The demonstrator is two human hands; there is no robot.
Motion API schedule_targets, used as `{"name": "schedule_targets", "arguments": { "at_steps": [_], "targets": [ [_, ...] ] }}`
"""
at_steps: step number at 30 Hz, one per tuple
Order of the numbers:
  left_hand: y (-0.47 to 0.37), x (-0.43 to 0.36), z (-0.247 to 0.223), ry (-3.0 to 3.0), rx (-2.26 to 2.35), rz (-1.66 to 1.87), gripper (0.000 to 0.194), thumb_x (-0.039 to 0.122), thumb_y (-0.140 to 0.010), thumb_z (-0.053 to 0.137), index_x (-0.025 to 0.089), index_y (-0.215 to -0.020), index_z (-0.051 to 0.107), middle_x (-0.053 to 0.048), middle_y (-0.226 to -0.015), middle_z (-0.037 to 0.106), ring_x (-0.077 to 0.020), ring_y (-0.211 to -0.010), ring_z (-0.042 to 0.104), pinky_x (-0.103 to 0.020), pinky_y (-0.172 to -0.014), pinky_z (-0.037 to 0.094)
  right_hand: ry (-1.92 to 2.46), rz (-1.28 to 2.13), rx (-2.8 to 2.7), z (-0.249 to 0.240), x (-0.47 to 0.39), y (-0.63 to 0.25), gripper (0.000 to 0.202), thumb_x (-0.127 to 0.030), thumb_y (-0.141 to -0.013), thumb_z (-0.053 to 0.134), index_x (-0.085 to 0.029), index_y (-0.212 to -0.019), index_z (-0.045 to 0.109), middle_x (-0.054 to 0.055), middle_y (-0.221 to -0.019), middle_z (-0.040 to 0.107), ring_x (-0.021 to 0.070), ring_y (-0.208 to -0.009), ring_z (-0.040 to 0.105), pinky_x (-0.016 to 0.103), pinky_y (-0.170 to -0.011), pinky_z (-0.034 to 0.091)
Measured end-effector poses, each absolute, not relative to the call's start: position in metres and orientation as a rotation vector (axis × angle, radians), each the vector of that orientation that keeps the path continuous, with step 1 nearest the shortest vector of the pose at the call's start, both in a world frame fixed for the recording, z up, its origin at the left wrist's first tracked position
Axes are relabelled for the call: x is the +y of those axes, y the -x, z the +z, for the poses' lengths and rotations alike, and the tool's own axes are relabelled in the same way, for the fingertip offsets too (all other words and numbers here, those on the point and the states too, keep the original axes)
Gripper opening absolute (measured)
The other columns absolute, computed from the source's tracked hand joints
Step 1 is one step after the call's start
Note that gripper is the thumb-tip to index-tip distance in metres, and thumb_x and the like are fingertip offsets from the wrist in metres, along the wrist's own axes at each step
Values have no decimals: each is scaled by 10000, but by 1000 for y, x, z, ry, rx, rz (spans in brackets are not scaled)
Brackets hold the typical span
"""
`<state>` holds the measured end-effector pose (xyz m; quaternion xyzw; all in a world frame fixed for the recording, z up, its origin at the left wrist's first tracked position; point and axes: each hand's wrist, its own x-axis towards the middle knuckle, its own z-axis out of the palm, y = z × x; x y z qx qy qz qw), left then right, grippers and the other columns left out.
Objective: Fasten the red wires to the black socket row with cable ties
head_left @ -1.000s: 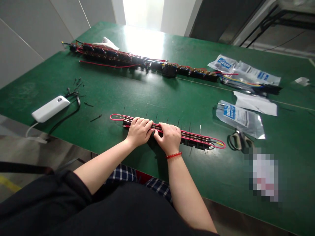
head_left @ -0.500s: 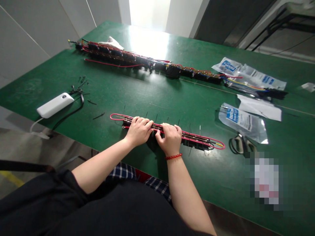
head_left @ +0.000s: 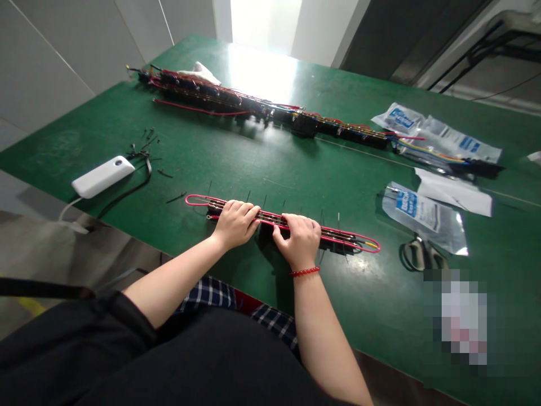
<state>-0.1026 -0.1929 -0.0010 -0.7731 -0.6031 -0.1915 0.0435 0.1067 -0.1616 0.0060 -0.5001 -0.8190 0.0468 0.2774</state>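
Note:
A long black wired strip (head_left: 270,216) lies near the table's front edge, a red cable looped along its length and around both ends. Thin black cable ties (head_left: 265,201) stick up from it at intervals. My left hand (head_left: 236,224) is closed over the strip left of its middle, fingers on the far side. Farther right, my right hand (head_left: 301,241) grips the same strip, thumb on the near side and fingers over the top. A short stretch of red cable shows between the two hands. Both palms hide the parts of the strip under them.
Across the back of the green table (head_left: 203,141) lies a longer wired assembly (head_left: 253,110). Loose cable ties (head_left: 146,144) and a white device (head_left: 103,176) are at left. Plastic bags (head_left: 426,217), white paper (head_left: 454,192) and scissors (head_left: 418,254) lie at right, beside a blurred patch.
The strip has shifted slightly left across the table. My right hand has slid right along it, so the gap between my hands is wider. The view has swung a little.

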Motion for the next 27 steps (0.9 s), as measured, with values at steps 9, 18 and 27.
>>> {"name": "schedule_targets", "arguments": {
  "at_steps": [9,18,27],
  "targets": [
    [103,-192,-2,2351,-1840,-616,404,428,-1019,415,207,-1251,660,-96,-1155,705,-284,-1035,591,-460,-980,398,1337,103,-2248,3,-161,-111,305,-423,-950,565,-217,-1128,700,81,-1157,762,256,-1091,639,411,-1003,322],
    [103,-191,-2,2336,-1805,-607,373,414,-1019,432,214,-1230,666,-85,-1138,710,-278,-1014,600,-452,-955,401,1341,141,-2271,4,-160,-113,311,-416,-961,585,-203,-1163,686,79,-1185,752,256,-1119,647,428,-1009,359],
    [103,-191,-2,2343,-1781,-612,344,396,-1012,443,211,-1208,657,-90,-1115,714,-285,-1006,602,-459,-936,398,1157,305,-2001,33,-190,-129,203,-201,-965,516,-238,-1073,683,67,-1077,741,240,-1065,657,444,-999,491]
  ]
}}
